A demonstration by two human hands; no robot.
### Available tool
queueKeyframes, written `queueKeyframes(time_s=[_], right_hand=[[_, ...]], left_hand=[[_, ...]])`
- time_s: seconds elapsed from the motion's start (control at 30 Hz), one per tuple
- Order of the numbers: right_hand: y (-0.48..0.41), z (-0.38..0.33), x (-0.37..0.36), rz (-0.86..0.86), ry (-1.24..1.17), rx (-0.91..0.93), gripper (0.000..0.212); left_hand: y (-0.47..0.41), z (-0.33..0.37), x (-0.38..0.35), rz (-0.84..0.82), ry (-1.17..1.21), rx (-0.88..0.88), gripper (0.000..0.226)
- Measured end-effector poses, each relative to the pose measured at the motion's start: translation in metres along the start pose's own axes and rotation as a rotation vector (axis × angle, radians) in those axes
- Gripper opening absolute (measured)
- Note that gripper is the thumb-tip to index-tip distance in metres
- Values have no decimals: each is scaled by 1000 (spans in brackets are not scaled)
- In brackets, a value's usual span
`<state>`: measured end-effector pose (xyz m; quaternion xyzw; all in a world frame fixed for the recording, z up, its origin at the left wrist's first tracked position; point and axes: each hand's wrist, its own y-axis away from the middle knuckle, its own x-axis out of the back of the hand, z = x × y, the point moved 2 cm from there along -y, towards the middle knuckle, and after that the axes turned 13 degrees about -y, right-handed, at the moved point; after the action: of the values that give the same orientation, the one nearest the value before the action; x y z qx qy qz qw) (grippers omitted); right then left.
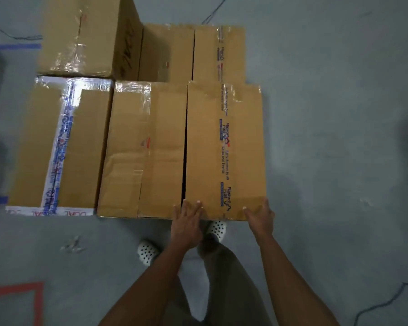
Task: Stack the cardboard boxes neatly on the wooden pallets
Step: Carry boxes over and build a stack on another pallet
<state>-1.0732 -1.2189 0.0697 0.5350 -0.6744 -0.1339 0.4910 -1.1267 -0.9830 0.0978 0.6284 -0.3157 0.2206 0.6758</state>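
Both hands are laid flat, fingers spread, on the near edge of the printed-tape box (224,149): left hand (187,222) at its left corner, right hand (259,216) at its right. Nothing's gripped. It's sat flush beside the other boxes (141,149).

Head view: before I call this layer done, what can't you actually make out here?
- Wooden pallets: none shows in the head view; the boxes cover whatever lies under them.
- Tall back-left box: its top is cut off by the upper frame edge.
- Print on the taped left box: too blurred to read.
- Left hand and right hand: they rest on the near edge of the front-right box; palms and any grip underneath are hidden.
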Motion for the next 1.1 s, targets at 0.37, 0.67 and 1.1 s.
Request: queueKeyframes(time_s=[0.37,0.67,1.1], right_hand=[[3,-3,-8,-3,18,-80,104],[4,2,-3,-64,72,-67,110],[2,22,14,-259,-95,-88,109]], left_hand=[[21,-5,-22,-79,191,152,90],[27,8,-24,-131,262,183,90],[31,2,-29,-124,284,242,94]])
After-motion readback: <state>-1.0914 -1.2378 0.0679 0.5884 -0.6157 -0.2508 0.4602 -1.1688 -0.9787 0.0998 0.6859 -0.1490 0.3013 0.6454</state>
